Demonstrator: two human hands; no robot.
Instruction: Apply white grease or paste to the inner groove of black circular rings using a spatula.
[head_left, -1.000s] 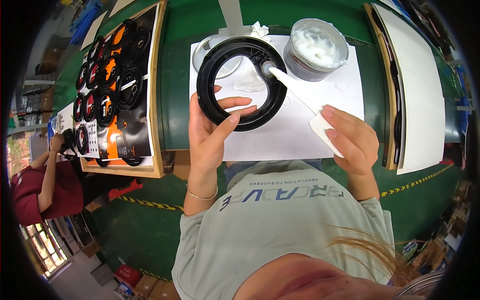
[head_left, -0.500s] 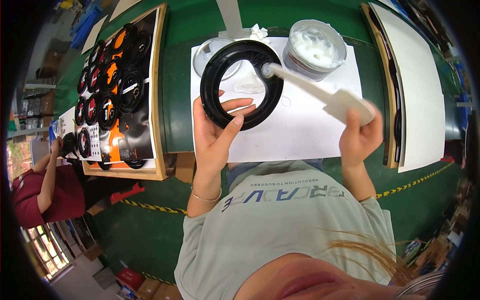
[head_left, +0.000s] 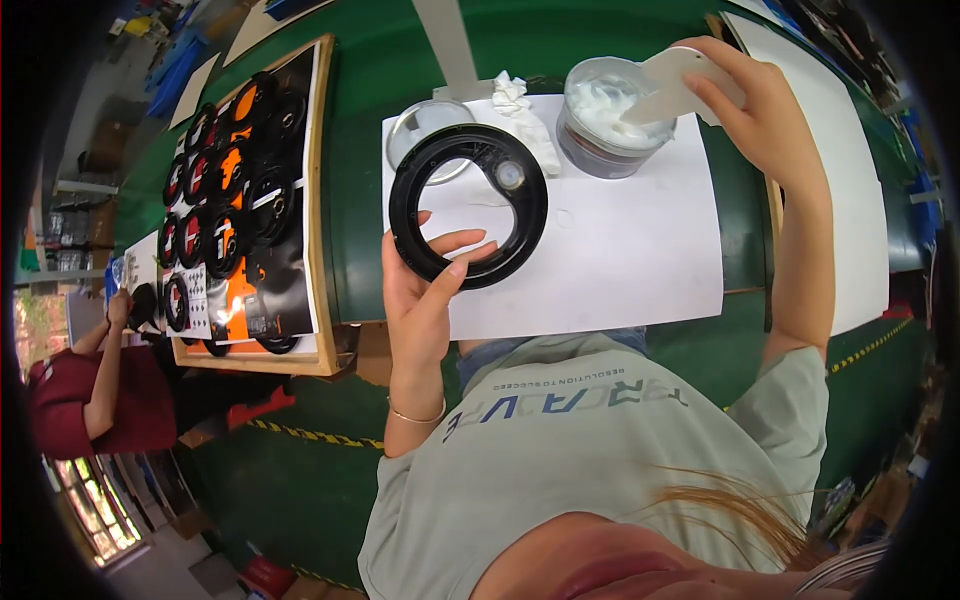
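Observation:
My left hand (head_left: 428,285) grips the lower edge of a black ring-shaped part (head_left: 522,245), its thumb on the near face and fingers passing through the opening. A round spot with whitish grease (head_left: 510,176) shows at the ring's upper right. In my right hand (head_left: 745,100) is a pale flat spatula (head_left: 665,90), its blade dipped in a clear tub (head_left: 600,158) of white grease (head_left: 600,105). The blade's tip is partly hidden by grease. Behind the ring lies a round clear lid (head_left: 408,130), with crumpled white tissue (head_left: 528,125) beside it.
White paper (head_left: 620,260) covers the green table (head_left: 360,200) under the tub. On the left, a wood-edged tray (head_left: 322,210) holds several black round parts (head_left: 270,205). White boards (head_left: 840,220) lie at right. Another person (head_left: 105,395) works at far left.
My right hand has carried the spatula up and right, away from the ring and into the tub. The ring has dropped slightly lower and left in view, still in my left hand.

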